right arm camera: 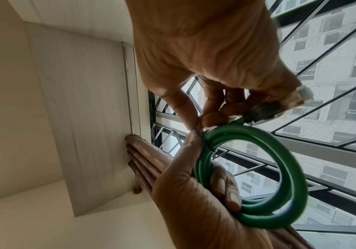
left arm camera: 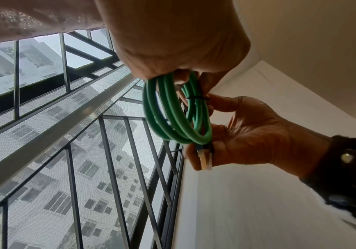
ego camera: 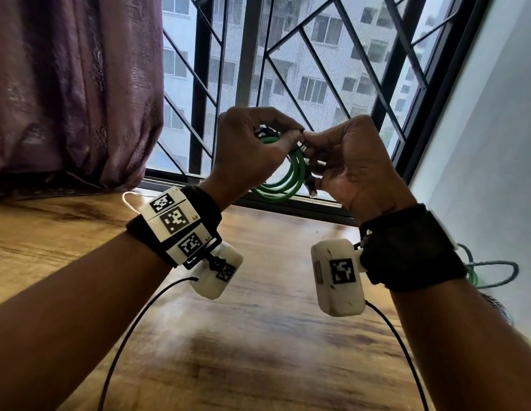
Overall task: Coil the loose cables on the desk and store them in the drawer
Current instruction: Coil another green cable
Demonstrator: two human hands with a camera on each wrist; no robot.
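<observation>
We hold the green cable coil (ego camera: pixel 291 176) up in the middle of the head view, above the wooden worktop (ego camera: pixel 258 321) and in front of the window grille (ego camera: pixel 288 69). The coil hangs on edge, its loops running down from our fingers toward the lower middle of the frame; in the right wrist view its open ring faces the camera. It is a smooth, round green cable wound in several loops, bound at one spot by a thin black tie (left arm camera: pixel 196 98), with a clear plug (left arm camera: pixel 205 160) on a dark boot at its end.

Our left hand (ego camera: pixel 246 149) has its fingers curled round the top of the coil, so the loops drop below that grip. Our right hand (ego camera: pixel 353 170) pinches at the tie with thumb and forefinger beside the left hand's fingertips, while the plug end lies against its palm, pointing down in the head view.

At the right edge of the head view another green cable (ego camera: pixel 492 271) lies loose on the worktop behind our right wrist.
</observation>
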